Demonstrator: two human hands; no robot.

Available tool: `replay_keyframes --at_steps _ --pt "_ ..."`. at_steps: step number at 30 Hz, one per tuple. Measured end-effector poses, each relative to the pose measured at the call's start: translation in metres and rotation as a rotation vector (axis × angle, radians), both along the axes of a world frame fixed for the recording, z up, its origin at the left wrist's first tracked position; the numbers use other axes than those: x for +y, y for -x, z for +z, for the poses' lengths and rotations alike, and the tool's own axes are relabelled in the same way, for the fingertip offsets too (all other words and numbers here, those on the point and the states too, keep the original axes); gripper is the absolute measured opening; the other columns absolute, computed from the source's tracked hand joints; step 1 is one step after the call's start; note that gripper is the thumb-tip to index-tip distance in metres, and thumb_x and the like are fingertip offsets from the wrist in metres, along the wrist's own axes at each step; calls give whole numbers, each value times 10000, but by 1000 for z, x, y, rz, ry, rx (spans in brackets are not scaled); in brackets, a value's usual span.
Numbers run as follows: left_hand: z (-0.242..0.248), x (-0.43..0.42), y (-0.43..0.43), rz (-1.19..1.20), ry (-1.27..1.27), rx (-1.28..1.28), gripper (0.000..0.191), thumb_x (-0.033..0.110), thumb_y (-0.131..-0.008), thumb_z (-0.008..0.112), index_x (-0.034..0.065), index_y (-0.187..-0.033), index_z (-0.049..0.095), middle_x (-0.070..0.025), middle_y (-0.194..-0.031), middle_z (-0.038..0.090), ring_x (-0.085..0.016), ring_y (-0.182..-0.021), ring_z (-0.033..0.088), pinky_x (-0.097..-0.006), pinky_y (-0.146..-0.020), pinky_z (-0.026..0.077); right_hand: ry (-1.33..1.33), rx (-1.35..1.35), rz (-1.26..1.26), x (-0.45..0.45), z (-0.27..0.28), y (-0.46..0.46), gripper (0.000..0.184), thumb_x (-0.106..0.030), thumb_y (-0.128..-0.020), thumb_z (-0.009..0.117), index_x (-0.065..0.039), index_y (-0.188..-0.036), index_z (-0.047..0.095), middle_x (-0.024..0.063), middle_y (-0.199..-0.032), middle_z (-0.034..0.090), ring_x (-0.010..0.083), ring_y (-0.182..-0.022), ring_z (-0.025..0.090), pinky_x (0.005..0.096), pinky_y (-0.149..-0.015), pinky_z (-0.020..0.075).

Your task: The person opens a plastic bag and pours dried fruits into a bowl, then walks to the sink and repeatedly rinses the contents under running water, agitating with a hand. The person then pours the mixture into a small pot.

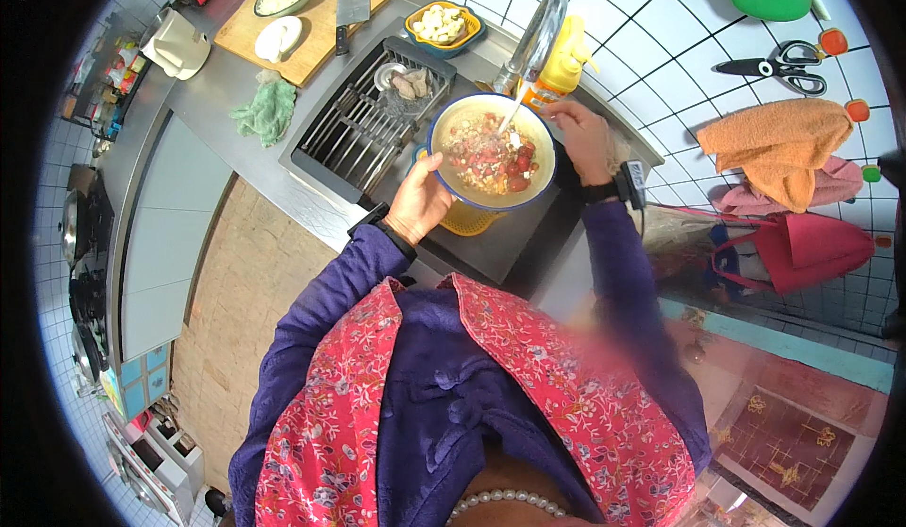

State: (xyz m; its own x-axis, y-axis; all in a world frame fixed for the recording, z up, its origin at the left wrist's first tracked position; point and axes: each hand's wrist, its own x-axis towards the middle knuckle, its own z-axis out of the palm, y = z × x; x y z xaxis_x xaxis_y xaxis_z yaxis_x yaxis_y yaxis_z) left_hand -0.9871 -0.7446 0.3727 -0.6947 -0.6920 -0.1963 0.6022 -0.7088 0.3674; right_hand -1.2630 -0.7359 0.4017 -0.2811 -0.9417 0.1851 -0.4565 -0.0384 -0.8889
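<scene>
My left hand (422, 198) grips the near left rim of a cream enamel bowl (545, 173) with a blue edge, held over the sink. Water (514, 106) runs from the curved metal faucet (548, 24) into the bowl. Inside lie red pieces that look like dried jujubes (520, 166), among mixed grains or beans. My right hand (584, 134) is just right of the bowl, beside the faucet's base; its fingers are bent, and whether they hold anything is unclear. A yellow strainer basket (471, 221) shows partly below the bowl.
A drying rack (354, 131) spans the sink's left part. Beyond it stands a yellow basket of pale chunks (439, 23). A cleaver (352, 7) lies on the wooden cutting board (318, 46). A green cloth (265, 109) rests on the counter. A yellow bottle (566, 56) stands behind the bowl.
</scene>
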Motion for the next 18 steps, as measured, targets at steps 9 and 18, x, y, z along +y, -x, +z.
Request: replay_keyframes --at_steps 9,18 --pt "25 -5 0 36 38 -57 524 304 -892 556 45 -1324 411 -96 -1322 499 -233 -1214 478 -407 -1032 373 -294 -747 264 -20 -77 -21 200 -54 -856 530 26 -1015 620 90 -919 680 156 -807 637 273 -735 502" --pt "44 -1 -5 18 57 -27 519 292 -913 534 33 -1338 385 -100 -1355 461 -234 -1239 448 -443 -1042 344 -306 -770 317 -26 -73 -20 221 -51 -866 524 27 -1056 603 95 -948 675 165 -836 637 280 -754 502"
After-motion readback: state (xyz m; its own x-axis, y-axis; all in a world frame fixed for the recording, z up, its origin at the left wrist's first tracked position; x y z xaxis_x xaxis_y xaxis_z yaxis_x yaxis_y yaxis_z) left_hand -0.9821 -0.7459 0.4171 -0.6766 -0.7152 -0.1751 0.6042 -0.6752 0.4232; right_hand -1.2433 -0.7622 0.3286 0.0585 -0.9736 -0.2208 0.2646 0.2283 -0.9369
